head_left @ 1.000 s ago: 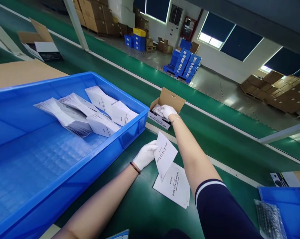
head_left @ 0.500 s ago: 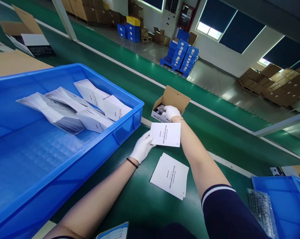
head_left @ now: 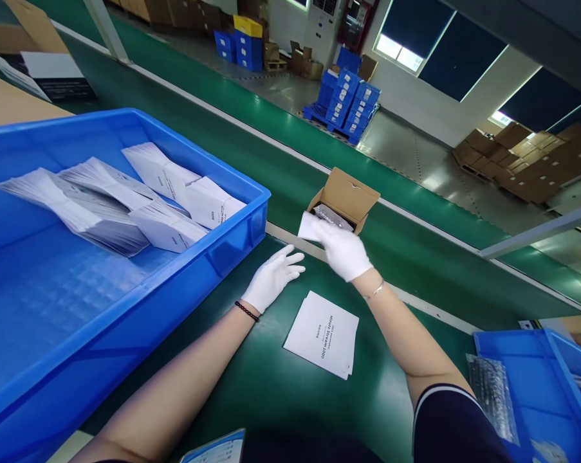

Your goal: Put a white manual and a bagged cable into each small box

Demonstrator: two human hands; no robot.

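In a white glove, my right hand (head_left: 344,249) grips a white printed booklet (head_left: 310,227) at the front of an open cardboard box (head_left: 350,191). Something in clear plastic wrap (head_left: 332,217) lies inside the box, whose lid stands raised. My left hand (head_left: 273,278), also gloved, hovers just left of there with fingers spread and nothing in it. Below both hands, a small stack of white booklets (head_left: 323,334) printed "Minute Stream 1000" lies on the green surface.
A large blue bin (head_left: 193,283) on the left holds several bundles of booklets (head_left: 92,206). At the right, a blue tray (head_left: 522,366) has a bubble-wrap piece (head_left: 493,392) at its edge. An open carton (head_left: 44,64) stands at the far left.
The booklet has passed from my left hand to my right, which has come out of the box and carries it at the box front. My left hand has opened.
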